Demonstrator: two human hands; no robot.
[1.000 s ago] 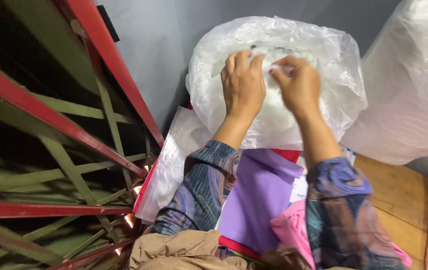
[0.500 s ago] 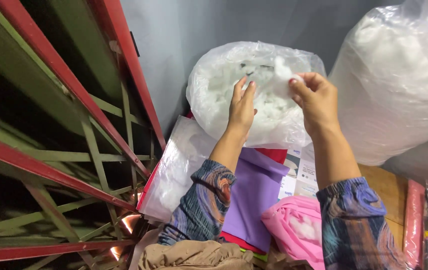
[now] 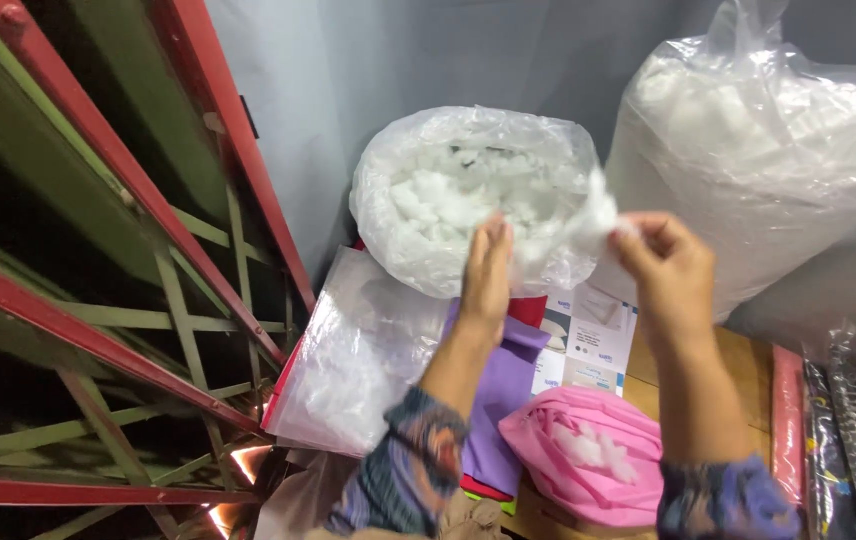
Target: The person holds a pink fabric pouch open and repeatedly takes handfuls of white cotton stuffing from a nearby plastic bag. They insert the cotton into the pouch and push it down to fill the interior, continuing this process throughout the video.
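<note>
Up close, fluffy white stuffing tuft (image 3: 598,215), right hand (image 3: 663,270) grip pinching it, left hand (image 3: 488,270) spread

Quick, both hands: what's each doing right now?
Left hand: open, flat against the stuffing bag.
Right hand: pinched shut on a stuffing tuft.

the open bag (image 3: 418,250) is clear plastic, its stuffing (image 3: 448,195) white; the tuft (image 3: 596,212) is white too. the big bag (image 3: 768,160) is clear over white fill. the flat bag (image 3: 363,350) is clear with a whitish sheen. the cover (image 3: 588,450) is pink, with white bits showing in it. the cloth (image 3: 503,400) is purple, a red piece (image 3: 528,310) above it. the sleeves (image 3: 413,470) are patterned in dark blue, teal and rust. the wall (image 3: 398,70) is grey. the frame (image 3: 98,140) is red and olive green. the rolls (image 3: 853,430) are dark and patterned.
</note>
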